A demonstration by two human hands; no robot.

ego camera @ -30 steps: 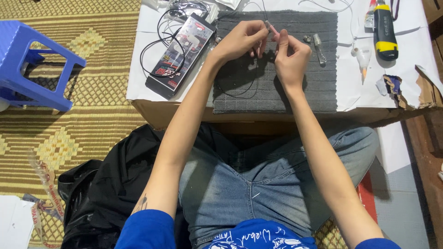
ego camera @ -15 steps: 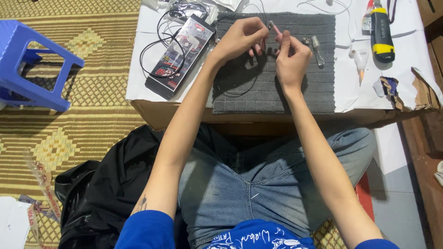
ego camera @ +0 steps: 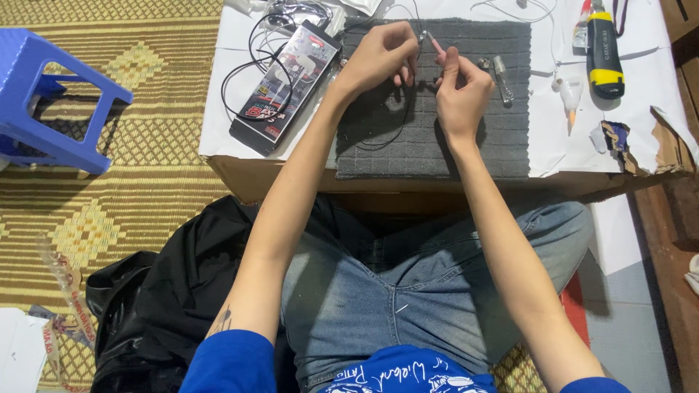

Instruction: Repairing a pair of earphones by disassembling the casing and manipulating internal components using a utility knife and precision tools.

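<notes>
A person in faded denim is sitting at a low cardboard worktop (ego camera: pixel 291 175), forearms reaching out over a ribbed grey cloth mat (ego camera: pixel 437 145). The left hand (ego camera: pixel 378 58) is pinching a thin black cable (ego camera: pixel 397 120) near its small metal tip, fingers closed tight, while the right hand (ego camera: pixel 459 91) is gripping a slim pale rod (ego camera: pixel 435 42) — its point is meeting the cable's end just above the mat's far edge. Steady work here likely calls for braced wrists and small, light touches. Beyond are lying a glossy packaged cable card (ego camera: pixel 287 80), a metal clip (ego camera: pixel 502 76), and a yellow-and-black utility knife (ego camera: pixel 603 47) — hard plastic on white paper.
</notes>
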